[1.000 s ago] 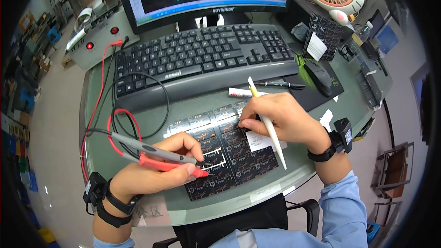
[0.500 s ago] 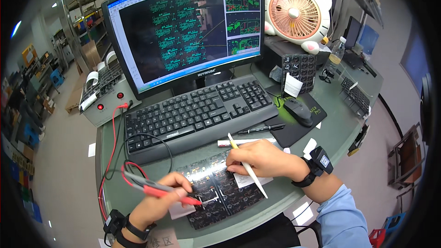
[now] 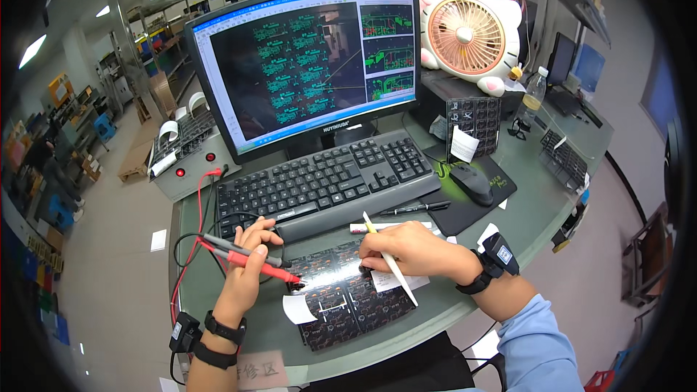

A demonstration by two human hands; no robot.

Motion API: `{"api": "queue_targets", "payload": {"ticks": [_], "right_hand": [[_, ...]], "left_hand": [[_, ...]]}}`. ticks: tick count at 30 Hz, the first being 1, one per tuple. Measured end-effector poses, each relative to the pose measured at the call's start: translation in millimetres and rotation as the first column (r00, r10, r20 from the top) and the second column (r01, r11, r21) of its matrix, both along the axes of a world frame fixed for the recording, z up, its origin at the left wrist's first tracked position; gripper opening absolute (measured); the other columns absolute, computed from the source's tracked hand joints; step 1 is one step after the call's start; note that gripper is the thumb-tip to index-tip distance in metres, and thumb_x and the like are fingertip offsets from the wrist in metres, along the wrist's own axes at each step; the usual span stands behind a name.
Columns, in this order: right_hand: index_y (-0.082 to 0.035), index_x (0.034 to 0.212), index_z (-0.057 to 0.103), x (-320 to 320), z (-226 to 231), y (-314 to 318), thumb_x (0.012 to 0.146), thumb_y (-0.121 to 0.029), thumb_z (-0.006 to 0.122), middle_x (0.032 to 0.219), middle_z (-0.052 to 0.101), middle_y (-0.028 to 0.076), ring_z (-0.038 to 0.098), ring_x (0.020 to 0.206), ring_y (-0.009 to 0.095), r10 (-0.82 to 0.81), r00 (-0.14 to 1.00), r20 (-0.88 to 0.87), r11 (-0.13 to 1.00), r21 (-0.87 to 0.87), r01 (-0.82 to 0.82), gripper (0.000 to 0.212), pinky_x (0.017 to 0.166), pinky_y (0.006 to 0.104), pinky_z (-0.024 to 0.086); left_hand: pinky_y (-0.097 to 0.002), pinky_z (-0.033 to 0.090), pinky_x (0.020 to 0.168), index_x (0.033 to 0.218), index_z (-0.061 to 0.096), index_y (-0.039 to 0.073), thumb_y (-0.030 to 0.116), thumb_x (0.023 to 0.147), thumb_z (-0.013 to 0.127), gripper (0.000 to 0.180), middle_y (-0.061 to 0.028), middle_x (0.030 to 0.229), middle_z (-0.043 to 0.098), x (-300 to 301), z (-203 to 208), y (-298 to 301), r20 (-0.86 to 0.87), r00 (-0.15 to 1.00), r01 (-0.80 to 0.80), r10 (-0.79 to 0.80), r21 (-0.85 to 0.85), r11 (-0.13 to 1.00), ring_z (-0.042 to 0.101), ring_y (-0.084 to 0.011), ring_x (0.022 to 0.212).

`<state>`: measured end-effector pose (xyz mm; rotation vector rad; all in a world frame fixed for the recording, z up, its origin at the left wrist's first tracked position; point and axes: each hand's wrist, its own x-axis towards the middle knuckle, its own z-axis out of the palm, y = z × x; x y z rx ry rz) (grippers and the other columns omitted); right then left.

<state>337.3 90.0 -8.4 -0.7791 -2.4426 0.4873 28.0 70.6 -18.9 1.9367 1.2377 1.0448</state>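
A dark circuit board panel (image 3: 330, 327) lies on the desk in front of the keyboard, with glare across its upper part. My left hand (image 3: 243, 279) pinches a red test probe (image 3: 265, 267), its tip over the board's upper left. A grey test probe (image 3: 243, 249) runs alongside in the same hand, while other fingers spread toward the keyboard. My right hand (image 3: 414, 250) rests at the board's right side, closed around a slim white pen-like tool (image 3: 401, 278) with a yellow part. Whether its fingertips also grip the board is hidden.
The keyboard (image 3: 327, 181) and monitor (image 3: 305, 65) stand behind the board. Rightward are a mouse (image 3: 472, 183) on a mat, a black pen (image 3: 415, 207), a fan (image 3: 467, 35) and stacked boards (image 3: 479, 120). A grey box (image 3: 190, 174) with red sockets sits left. Paper slips (image 3: 298, 309) lie about.
My left hand has moved up the board toward the keyboard with both probes, its free fingers now more spread. My right hand stays nearly in place. The view has tilted slightly upward.
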Motion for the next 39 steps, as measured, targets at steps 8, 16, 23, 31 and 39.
{"api": "queue_targets", "payload": {"ticks": [8, 16, 23, 31, 39], "right_hand": [[-0.011, 0.095, 0.063, 3.5, 1.3, -0.5, 0.090, -0.024, 0.067, 0.078, 0.070, 0.009, 0.068, 0.070, 0.031, 0.026, 0.999, -0.022, 0.995, -0.097, -0.028, 0.015, 0.062, 0.0389, 0.052], [-0.004, 0.096, 0.062, 24.1, 7.3, -4.8, 0.091, -0.019, 0.068, 0.077, 0.069, 0.011, 0.068, 0.070, 0.026, -0.095, 0.982, -0.165, 0.972, -0.228, 0.056, 0.017, 0.063, 0.0324, 0.050], [-0.006, 0.099, 0.063, 18.7, 14.0, -44.3, 0.089, -0.018, 0.070, 0.086, 0.070, 0.009, 0.068, 0.076, 0.026, -0.068, 0.997, -0.042, 0.996, -0.066, 0.065, 0.017, 0.065, 0.0344, 0.053], [-0.008, 0.100, 0.065, 0.5, 26.4, -59.1, 0.086, -0.012, 0.072, 0.090, 0.071, 0.009, 0.069, 0.081, 0.027, -0.054, 0.990, -0.130, 0.996, 0.070, 0.063, 0.017, 0.068, 0.0357, 0.054], [-0.006, 0.100, 0.066, 8.8, 26.4, -56.4, 0.084, -0.008, 0.072, 0.092, 0.071, 0.009, 0.070, 0.083, 0.027, -0.117, 0.978, -0.172, 0.991, 0.051, 0.127, 0.017, 0.071, 0.0350, 0.055]], "left_hand": [[-0.0395, 0.039, 0.102, 0.096, 0.059, 0.001, 0.035, 0.096, 0.035, 0.042, -0.0177, 0.118, 0.063, -28.0, -3.1, 0.6, 0.323, 0.946, 0.064, -0.036, -0.076, 0.995, 0.055, -0.0259, 0.117], [-0.0327, 0.051, 0.081, 0.080, 0.065, -0.003, 0.032, 0.096, 0.038, 0.047, -0.0185, 0.093, 0.070, -34.8, 23.0, -17.3, 0.275, 0.893, 0.449, -0.356, -0.590, 0.671, 0.066, -0.0248, 0.084], [-0.0272, 0.044, 0.085, 0.086, 0.068, 0.003, 0.033, 0.096, 0.037, 0.045, -0.0203, 0.118, 0.069, -16.8, 25.7, -26.9, 0.293, 0.821, 0.568, -0.491, -0.520, 0.638, 0.064, -0.0270, 0.107], [-0.0232, 0.044, 0.054, 0.079, 0.058, 0.007, 0.033, 0.096, 0.039, 0.036, -0.0162, 0.108, 0.071, -15.2, 13.0, -26.6, 0.341, 0.839, 0.542, -0.424, -0.448, 0.711, 0.062, -0.0129, 0.072], [-0.0207, 0.044, 0.058, 0.082, 0.062, 0.007, 0.035, 0.095, 0.040, 0.038, -0.0153, 0.118, 0.070, -7.5, 18.2, -32.2, 0.213, 0.891, 0.450, -0.402, -0.540, 0.711, 0.063, -0.0129, 0.086]]}}
